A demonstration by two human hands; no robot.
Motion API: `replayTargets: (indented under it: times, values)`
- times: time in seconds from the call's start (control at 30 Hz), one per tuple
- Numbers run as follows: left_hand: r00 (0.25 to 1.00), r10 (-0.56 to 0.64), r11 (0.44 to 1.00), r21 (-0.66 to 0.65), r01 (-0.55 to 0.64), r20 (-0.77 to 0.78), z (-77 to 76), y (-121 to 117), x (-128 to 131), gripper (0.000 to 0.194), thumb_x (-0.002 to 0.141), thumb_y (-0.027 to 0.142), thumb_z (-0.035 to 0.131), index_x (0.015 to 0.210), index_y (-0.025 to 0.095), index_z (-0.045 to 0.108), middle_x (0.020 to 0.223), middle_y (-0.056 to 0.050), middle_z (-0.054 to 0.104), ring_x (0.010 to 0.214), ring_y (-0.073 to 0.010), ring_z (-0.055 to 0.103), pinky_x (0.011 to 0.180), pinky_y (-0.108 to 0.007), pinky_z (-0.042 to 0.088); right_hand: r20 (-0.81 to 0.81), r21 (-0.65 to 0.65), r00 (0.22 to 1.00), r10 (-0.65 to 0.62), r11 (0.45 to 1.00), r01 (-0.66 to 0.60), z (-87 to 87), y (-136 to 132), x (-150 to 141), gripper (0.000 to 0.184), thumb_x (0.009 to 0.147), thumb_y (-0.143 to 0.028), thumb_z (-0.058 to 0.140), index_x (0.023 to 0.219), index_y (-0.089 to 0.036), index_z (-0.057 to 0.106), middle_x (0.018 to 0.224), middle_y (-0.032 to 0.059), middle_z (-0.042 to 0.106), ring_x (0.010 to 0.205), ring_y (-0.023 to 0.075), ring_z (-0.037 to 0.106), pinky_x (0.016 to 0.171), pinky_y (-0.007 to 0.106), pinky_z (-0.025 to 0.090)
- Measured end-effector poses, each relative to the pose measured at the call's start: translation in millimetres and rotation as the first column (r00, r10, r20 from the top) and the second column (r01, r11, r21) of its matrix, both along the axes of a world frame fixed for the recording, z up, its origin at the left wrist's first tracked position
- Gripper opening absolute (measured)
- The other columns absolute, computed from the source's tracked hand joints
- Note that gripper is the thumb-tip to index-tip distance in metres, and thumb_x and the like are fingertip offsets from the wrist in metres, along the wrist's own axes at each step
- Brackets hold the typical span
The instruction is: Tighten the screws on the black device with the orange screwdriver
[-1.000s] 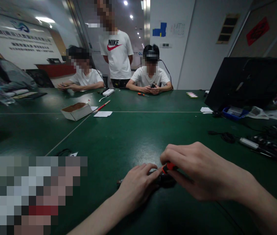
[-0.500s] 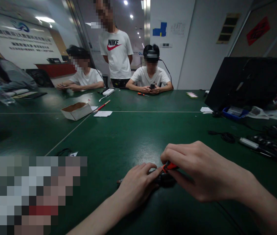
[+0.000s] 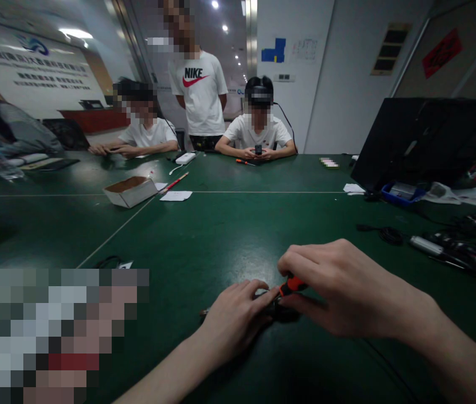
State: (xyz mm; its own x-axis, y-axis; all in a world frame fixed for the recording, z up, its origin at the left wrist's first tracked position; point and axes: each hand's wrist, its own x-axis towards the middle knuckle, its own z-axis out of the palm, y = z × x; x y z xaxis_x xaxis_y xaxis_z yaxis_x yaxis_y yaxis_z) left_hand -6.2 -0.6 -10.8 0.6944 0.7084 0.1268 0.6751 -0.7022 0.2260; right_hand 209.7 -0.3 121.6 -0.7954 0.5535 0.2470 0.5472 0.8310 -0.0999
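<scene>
1. You are at a big green table (image 3: 221, 224). A white box (image 3: 131, 193) sits on it, far to the left of your work, and a black screen (image 3: 423, 140) stands far to the right.
2. A long dark thing (image 3: 285, 310) lies flat on the table, well in from the far edge. Your hands hide most of it, so I can't tell what it is.
3. Your left hand (image 3: 238, 308) is on top of it, fingers bent. I can't tell how tight it holds.
4. Your right hand (image 3: 339, 286) has the red and black handle (image 3: 292, 285) pinched in its fingers, closed up, just above the dark thing. The handle's tip end is beside your left fingertips.
5. What just changed: your right fingers slid a little on the handle. Your left hand and the dark thing stayed about the same.
6. That looks like small, careful handle work, with the dark thing kept steady.
</scene>
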Motion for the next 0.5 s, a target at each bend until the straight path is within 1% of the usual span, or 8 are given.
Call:
replayTargets:
  times: [0.1,0.2,0.3,0.4,0.47,0.5]
  values:
    - [1.0,-0.007,1.0,-0.006,0.007,-0.008,2.0,0.0,-0.2,0.034,0.092,0.025,0.056,0.126,0.031,0.052,0.122,-0.005,0.055,0.099,-0.0248,0.057,0.08,-0.037,0.048,-0.008,-0.076,1.0,0.012,0.997,-0.012,2.8,-3.1,-0.5,0.01,0.086,-0.018,0.051,0.093,-0.019,0.045,0.084,-0.0021,0.055,0.065,0.0107,0.046,0.053,0.025,0.028]
    - [1.0,-0.004,1.0,-0.013,0.004,-0.007,4.8,-0.1,0.2,0.035,0.092,0.024,0.056,0.126,0.03,0.052,0.12,-0.006,0.056,0.098,-0.0245,0.057,0.08,-0.036,0.049,0.014,-0.091,1.0,0.02,0.996,-0.019,3.2,-3.4,-1.1,0.008,0.089,-0.017,0.048,0.096,-0.02,0.046,0.086,-0.002,0.056,0.065,0.0106,0.047,0.053,0.025,0.028]
    - [1.0,-0.005,1.0,-0.007,0.005,0.015,4.8,-0.3,0.2,0.036,0.091,0.023,0.057,0.126,0.029,0.051,0.117,-0.007,0.056,0.098,-0.0252,0.057,0.079,-0.037,0.049,0.057,-0.019,0.998,0.004,1.0,-0.003,1.0,-1.3,-1.3,0.001,0.093,-0.022,0.047,0.094,-0.022,0.047,0.083,-0.0026,0.055,0.061,0.0109,0.044,0.051,0.026,0.025]
    - [0.999,-0.001,1.0,0.005,0.0,0.035,2.7,-0.7,-0.1,0.037,0.091,0.023,0.057,0.127,0.028,0.05,0.113,-0.006,0.057,0.097,-0.0252,0.057,0.079,-0.037,0.049,0.061,0.072,0.998,-0.004,0.997,-0.001,-1.9,0.3,-0.8,0.011,0.094,-0.031,0.049,0.087,-0.023,0.048,0.073,-0.0044,0.051,0.055,0.0112,0.039,0.048,0.027,0.02]
    - [0.999,0.001,1.0,0.01,-0.002,0.043,1.7,-0.8,-0.1,0.037,0.091,0.023,0.056,0.127,0.029,0.05,0.11,-0.005,0.058,0.094,-0.0242,0.058,0.079,-0.037,0.048,0.051,0.105,0.999,0.0,0.994,-0.006,-2.7,0.2,-0.8,0.017,0.094,-0.035,0.051,0.083,-0.023,0.047,0.069,-0.005,0.049,0.053,0.0113,0.038,0.048,0.027,0.019]
    - [0.999,0.001,1.0,0.011,-0.001,0.043,1.6,-0.8,0.0,0.037,0.092,0.023,0.056,0.127,0.029,0.05,0.109,-0.005,0.058,0.093,-0.0238,0.058,0.079,-0.036,0.048,0.048,0.104,0.999,0.005,0.995,-0.01,-2.5,-0.3,-1.1,0.017,0.093,-0.035,0.051,0.083,-0.023,0.047,0.07,-0.0047,0.05,0.055,0.0115,0.039,0.048,0.027,0.02]
